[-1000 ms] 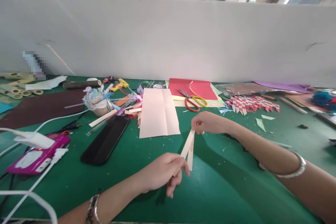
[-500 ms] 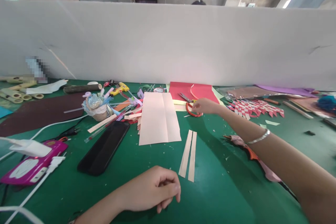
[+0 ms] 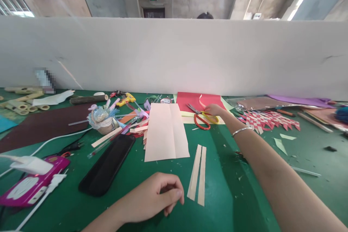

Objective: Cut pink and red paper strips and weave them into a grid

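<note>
Two strips [image 3: 198,174] lie side by side near the surface's front edge, just beside the loosely curled, empty left hand [image 3: 156,197]. Right hand [image 3: 214,110] touches the scissors [image 3: 202,117] toward the back edge; its grip is unclear. Stiff, light scissors seem best taken by the loops.

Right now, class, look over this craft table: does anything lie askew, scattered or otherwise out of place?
Yes. Small paper scraps litter the green table. A jumble of cut strips fans out untidily beside the pink sheet. The two strips near the left hand lie neatly paired. The right hand touches the scissors.
</note>
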`<state>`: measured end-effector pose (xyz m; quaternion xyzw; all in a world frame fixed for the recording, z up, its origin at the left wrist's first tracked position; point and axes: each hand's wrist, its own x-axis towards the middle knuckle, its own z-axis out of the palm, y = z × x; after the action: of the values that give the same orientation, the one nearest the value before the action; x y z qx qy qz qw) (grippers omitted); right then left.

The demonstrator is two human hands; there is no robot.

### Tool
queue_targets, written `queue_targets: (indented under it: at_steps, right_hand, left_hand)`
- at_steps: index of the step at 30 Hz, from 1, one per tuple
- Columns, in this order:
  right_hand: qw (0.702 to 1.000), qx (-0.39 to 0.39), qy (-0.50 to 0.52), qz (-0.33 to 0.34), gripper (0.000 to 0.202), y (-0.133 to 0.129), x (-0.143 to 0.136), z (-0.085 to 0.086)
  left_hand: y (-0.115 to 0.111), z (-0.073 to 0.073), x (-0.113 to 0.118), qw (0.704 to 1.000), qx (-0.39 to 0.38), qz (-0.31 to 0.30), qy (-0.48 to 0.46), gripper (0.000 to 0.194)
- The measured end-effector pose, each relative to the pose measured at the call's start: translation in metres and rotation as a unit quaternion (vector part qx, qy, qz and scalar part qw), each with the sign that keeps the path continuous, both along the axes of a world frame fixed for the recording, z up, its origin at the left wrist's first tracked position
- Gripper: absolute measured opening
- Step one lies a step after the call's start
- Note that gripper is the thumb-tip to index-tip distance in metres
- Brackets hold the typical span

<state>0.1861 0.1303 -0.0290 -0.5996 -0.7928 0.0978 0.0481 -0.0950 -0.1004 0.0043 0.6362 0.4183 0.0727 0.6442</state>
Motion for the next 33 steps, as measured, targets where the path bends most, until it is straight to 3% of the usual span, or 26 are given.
queue_targets:
  at_steps: [4,7,9,11,13,14,16,19,23,28,33]
  right_hand:
    - [0.995,0.022,0.089,-0.026,0.025,-0.013,-0.007,0.022]
    - [0.986,0.036,0.160,-0.013,0.028,-0.039,-0.018,0.040]
    - [0.956,0.017,0.292,0.033,0.025,-0.067,-0.030,0.052]
    - [0.892,-0.043,0.444,0.076,0.020,-0.099,-0.042,0.064]
    - [0.831,-0.095,0.537,0.112,0.014,-0.129,-0.053,0.073]
    - [0.808,-0.114,0.566,0.119,0.012,-0.141,-0.058,0.076]
    - [0.772,-0.146,0.606,0.124,0.011,-0.158,-0.065,0.081]
    - [0.735,-0.151,0.651,0.112,0.009,-0.170,-0.071,0.083]
    - [0.722,-0.097,0.681,0.069,0.011,-0.172,-0.075,0.082]
    - [0.677,-0.071,0.730,0.055,0.011,-0.173,-0.079,0.079]
    - [0.670,-0.028,0.742,0.025,0.013,-0.171,-0.081,0.075]
  left_hand:
    - [0.009,0.002,0.001,0.995,0.097,0.007,-0.007,0.025]
    - [0.021,0.000,0.006,0.969,0.240,0.049,-0.010,0.033]
    - [0.033,-0.001,0.011,0.918,0.380,0.109,0.013,0.045]
    - [0.044,0.001,0.016,0.829,0.526,0.180,0.056,0.054]
    - [0.053,0.006,0.022,0.758,0.612,0.211,0.073,0.062]
    - [0.056,0.010,0.025,0.743,0.632,0.210,0.070,0.064]
    - [0.058,0.017,0.032,0.755,0.628,0.183,0.050,0.062]
    - [0.056,0.024,0.043,0.820,0.555,0.141,-0.005,0.054]
    - [0.053,0.024,0.057,0.882,0.441,0.119,-0.120,0.055]
    - [0.055,0.019,0.070,0.906,0.352,0.101,-0.214,0.033]
    - [0.056,0.013,0.076,0.929,0.255,0.119,-0.240,0.042]
